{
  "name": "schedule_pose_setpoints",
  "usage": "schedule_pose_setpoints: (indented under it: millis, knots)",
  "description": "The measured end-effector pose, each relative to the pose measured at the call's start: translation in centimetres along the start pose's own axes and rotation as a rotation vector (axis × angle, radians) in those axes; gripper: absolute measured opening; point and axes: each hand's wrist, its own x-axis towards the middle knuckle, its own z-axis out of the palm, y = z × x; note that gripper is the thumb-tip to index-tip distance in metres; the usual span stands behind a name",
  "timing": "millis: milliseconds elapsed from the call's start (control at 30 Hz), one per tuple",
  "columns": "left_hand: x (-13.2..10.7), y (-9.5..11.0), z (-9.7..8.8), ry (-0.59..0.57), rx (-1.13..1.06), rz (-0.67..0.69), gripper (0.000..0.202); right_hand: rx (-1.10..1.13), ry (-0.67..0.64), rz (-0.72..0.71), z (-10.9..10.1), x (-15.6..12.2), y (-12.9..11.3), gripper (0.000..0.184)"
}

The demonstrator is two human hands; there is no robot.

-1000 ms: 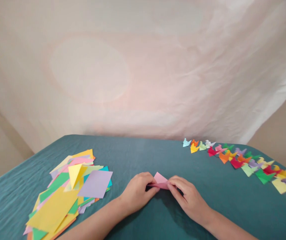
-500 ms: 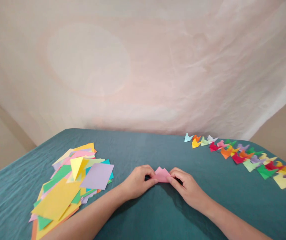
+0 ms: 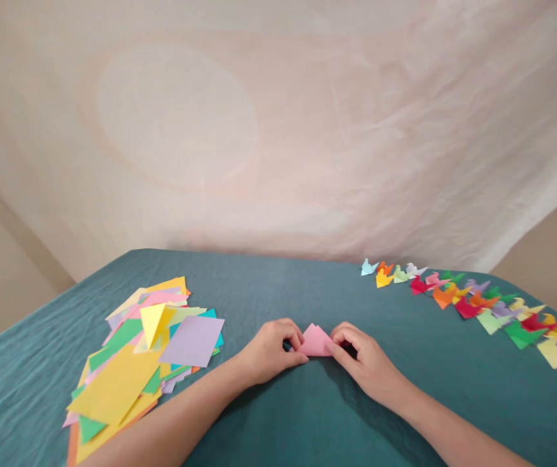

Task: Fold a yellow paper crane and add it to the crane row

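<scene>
A small pink folded paper (image 3: 315, 342) is held between my two hands, low over the middle of the table. It is roughly triangular, with two peaks close together at its top and a straight lower edge. My left hand (image 3: 274, 350) pinches its left corner between thumb and fingers. The right corner is pinched the same way by my right hand (image 3: 360, 358). My fingertips hide both corners of the paper.
Loose coloured paper sheets (image 3: 117, 383) lie in a spread pile on the left, a lilac square (image 3: 193, 341) among them. Several folded paper birds (image 3: 468, 307) line the right side. A teal cloth (image 3: 269, 285) covers the table; a pale fabric sheet (image 3: 298, 143) hangs behind.
The two peaks of the pink paper have come closer together, nearly overlapping. My hands stay at its corners, and the whole view has shifted slightly.
</scene>
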Motion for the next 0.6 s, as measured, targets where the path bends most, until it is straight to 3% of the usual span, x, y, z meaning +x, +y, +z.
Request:
schedule_pose_setpoints:
  millis: [233, 367, 433, 600]
  knots:
    - [0.0, 0.1, 0.3, 0.030, 0.058, -0.003, 0.028, -0.066, 0.055, 0.018, 0.5, 0.3, 0.9, 0.020]
    - [-0.2, 0.1, 0.6, 0.108, 0.123, 0.011, 0.015, -0.149, 0.034, 0.006, 0.5, 0.7, 0.9, 0.020]
    - [-0.5, 0.4, 0.7, 0.142, 0.159, 0.071, 0.018, -0.182, 0.028, 0.002, 0.5, 0.9, 0.8, 0.020]
    - [-1.6, 2.4, 1.6, 0.062, 0.444, 0.169, 0.025, -0.217, 0.031, -0.002, 0.6, 1.2, 1.2, 0.022]
